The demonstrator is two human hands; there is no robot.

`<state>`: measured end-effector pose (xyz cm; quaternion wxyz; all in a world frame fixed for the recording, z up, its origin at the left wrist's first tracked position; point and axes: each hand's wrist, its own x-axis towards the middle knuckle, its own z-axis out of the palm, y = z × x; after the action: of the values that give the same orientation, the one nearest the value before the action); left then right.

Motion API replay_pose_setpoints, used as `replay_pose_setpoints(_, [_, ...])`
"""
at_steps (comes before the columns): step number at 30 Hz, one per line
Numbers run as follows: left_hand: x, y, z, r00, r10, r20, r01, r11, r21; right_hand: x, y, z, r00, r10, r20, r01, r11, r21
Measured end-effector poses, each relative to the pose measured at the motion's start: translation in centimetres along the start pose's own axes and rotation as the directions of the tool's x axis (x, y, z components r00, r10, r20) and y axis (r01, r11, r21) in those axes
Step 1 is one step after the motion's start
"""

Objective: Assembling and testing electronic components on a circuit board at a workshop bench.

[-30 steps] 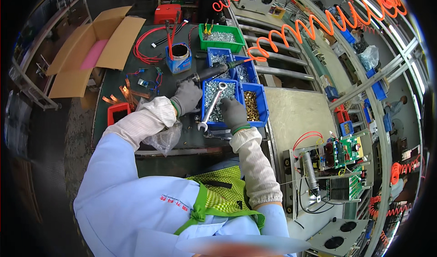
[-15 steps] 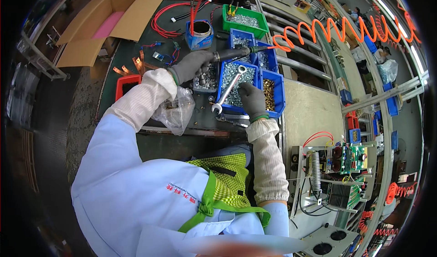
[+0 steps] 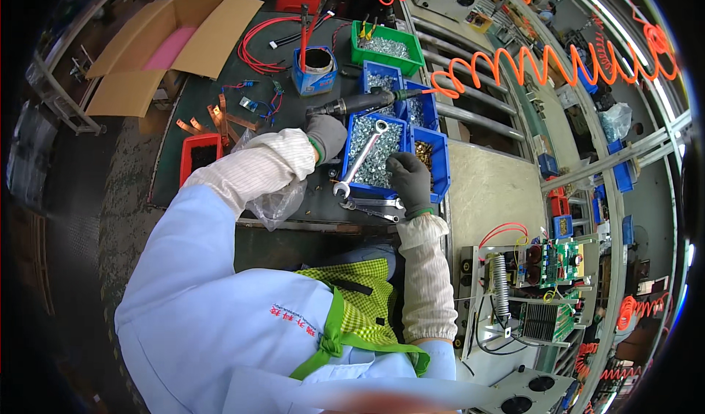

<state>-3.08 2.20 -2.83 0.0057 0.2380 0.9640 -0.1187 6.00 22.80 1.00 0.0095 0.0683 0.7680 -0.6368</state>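
Observation:
My left hand (image 3: pixel 325 136), in a grey glove, is beside the near end of a dark air ratchet (image 3: pixel 360 103) that lies across the blue bins. Its fingers are mostly hidden, so I cannot see whether it grips anything. My gloved right hand (image 3: pixel 410 182) is at the right edge of a blue bin of silvery nuts (image 3: pixel 376 157), fingers curled and thumb against them; whatever they hold is too small to make out. A combination wrench (image 3: pixel 360 159) rests slanted over that bin. More wrenches (image 3: pixel 373 207) lie on the bench just below it.
Brass parts fill another blue bin (image 3: pixel 424 152). Behind stand a green bin (image 3: pixel 389 47) and a blue tin (image 3: pixel 316 82). An orange coiled hose (image 3: pixel 507 56) runs rightward from the ratchet. A clear plastic bag (image 3: pixel 279 205), copper strips (image 3: pixel 220 117) and a red bin (image 3: pixel 192 150) lie left.
My left hand has moved down and slightly right, from around the ratchet's body to below its near end. The ratchet has shifted a little left and lower. My right hand stays near the bin.

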Motion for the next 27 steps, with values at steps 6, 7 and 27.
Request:
replay_pose_setpoints(6, [-0.6, -1.4, -1.2, 0.992, -0.026, -0.125, 0.010, 0.992, -0.125, -0.2, 0.5, -2.2, 0.998, -0.006, 0.066, 0.004, 1.000, 0.028])
replay_pose_setpoints(7, [-0.9, -1.7, -1.8, 0.990, -0.004, -0.144, -0.023, 0.982, -0.186, -0.3, 0.3, -2.3, 0.995, 0.038, 0.090, -0.044, 0.996, 0.072])
replay_pose_setpoints(27, [-2.8, -4.7, -1.5, 0.975, -0.122, -0.184, 0.024, 0.888, -0.459, -2.2, -0.6, -2.8, 0.995, 0.009, 0.095, -0.017, 0.997, 0.081])
